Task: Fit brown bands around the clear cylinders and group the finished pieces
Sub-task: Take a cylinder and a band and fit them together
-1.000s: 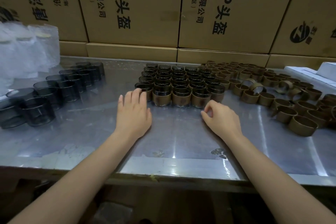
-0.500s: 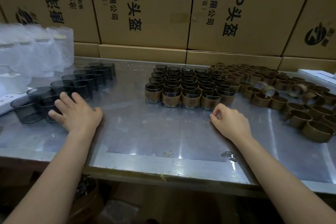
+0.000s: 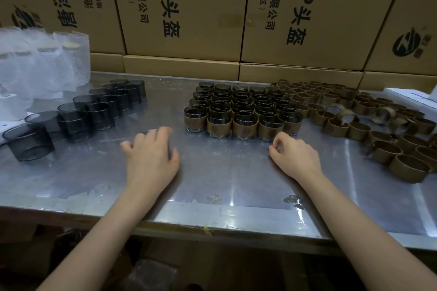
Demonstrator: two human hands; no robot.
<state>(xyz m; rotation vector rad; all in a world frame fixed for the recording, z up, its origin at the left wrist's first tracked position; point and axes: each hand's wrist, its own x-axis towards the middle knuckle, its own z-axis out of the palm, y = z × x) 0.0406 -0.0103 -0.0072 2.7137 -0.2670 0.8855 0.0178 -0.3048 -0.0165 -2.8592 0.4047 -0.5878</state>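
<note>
Several bare smoky clear cylinders (image 3: 78,120) stand in rows at the table's left. In the middle, a tight block of cylinders wearing brown bands (image 3: 241,113) fills several rows. Loose brown bands (image 3: 354,113) spread across the right side. My left hand (image 3: 151,156) is palm down just left of the banded block, with its fingers curled over a clear cylinder (image 3: 151,131). Only that cylinder's far rim shows. My right hand (image 3: 295,158) rests on the table in front of the block's right corner, fingers loosely curled and holding nothing.
The work surface is a shiny metal table (image 3: 224,177) whose front edge is close to me. Stacked cardboard boxes (image 3: 189,7) wall off the back. Bubble-wrapped bundles (image 3: 42,66) stand at the far left, and a white box (image 3: 411,97) sits at the far right.
My left hand went from the banded block to the bare cylinders at the left, then came back toward the middle with one cylinder under its fingers. My right hand stayed put.
</note>
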